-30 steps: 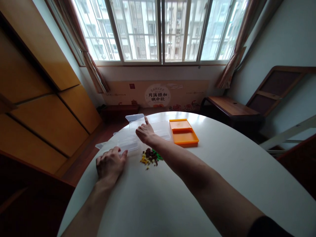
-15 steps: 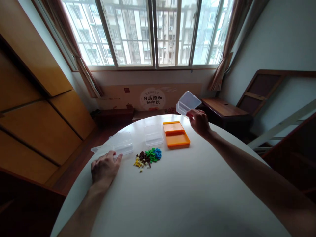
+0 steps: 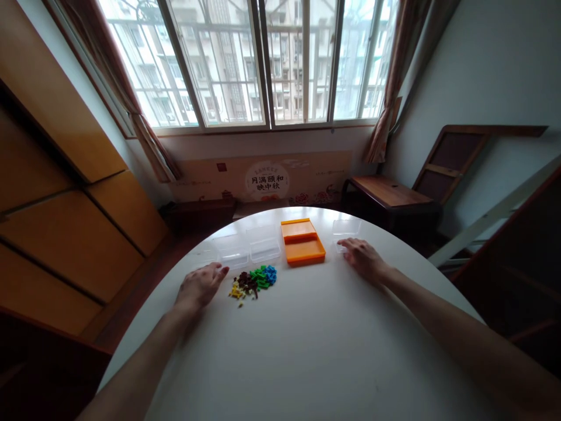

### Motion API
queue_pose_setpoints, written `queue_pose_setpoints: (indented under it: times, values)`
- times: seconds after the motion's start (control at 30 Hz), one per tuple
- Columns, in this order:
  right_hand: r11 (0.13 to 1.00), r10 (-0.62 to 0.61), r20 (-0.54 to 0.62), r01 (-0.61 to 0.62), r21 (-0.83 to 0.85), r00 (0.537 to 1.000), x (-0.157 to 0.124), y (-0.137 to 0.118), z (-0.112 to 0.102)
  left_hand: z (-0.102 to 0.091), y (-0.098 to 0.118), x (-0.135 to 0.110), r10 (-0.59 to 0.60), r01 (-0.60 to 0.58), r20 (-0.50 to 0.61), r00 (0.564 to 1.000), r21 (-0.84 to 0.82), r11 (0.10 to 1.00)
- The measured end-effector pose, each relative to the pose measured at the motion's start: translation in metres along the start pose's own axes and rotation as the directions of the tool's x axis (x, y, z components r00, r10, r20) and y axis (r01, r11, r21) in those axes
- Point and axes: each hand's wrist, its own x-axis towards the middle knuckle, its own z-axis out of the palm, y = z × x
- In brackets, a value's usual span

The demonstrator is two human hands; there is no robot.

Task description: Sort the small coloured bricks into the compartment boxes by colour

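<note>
My left hand (image 3: 199,286) lies flat on the white round table (image 3: 307,339), fingers stretched out, just left of a small pile of coloured bricks (image 3: 252,280). My right hand (image 3: 362,257) rests on the table to the right of an orange tray (image 3: 302,241), its fingertips touching a clear plastic box (image 3: 346,228) that stands on the table. Two more clear boxes, one (image 3: 265,244) next to the tray and one (image 3: 232,251) further left, stand behind the bricks. Neither hand holds anything.
A wooden bench (image 3: 388,196) stands behind the table at the right, below the window (image 3: 263,58). Wooden cabinets (image 3: 65,193) line the left wall. A folded frame (image 3: 460,169) leans on the right wall.
My right hand carried a clear box from the left stack across to the right of the orange tray and set it down. My left hand has shifted slightly towards the bricks.
</note>
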Motion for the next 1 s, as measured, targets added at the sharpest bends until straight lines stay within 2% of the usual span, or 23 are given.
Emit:
queue_pose_setpoints:
  times: [0.13,0.23,0.33,0.77,1.0]
  values:
    - [0.996,0.081,-0.080,-0.084,-0.038,0.994,0.008,-0.038,0.001,-0.002,0.010,0.001,0.041,-0.041,0.010,0.999,0.010,0.999]
    - [1.000,0.005,-0.001,-0.005,-0.014,1.000,0.013,-0.061,0.002,-0.002,0.014,0.003,0.073,-0.073,0.016,0.997,0.020,0.997]
    - [1.000,-0.021,0.065,0.019,0.020,0.998,0.014,-0.069,0.002,-0.002,0.019,0.004,0.091,-0.091,0.012,0.996,0.018,0.996]
    - [0.995,-0.051,0.026,0.049,0.092,0.998,-0.019,-0.040,0.000,0.005,0.043,-0.013,0.159,-0.159,-0.030,0.987,0.007,0.987]
    - [0.986,-0.076,0.014,0.073,0.150,0.997,-0.024,-0.033,0.002,0.008,0.050,-0.022,0.167,-0.167,-0.031,0.986,-0.011,0.986]
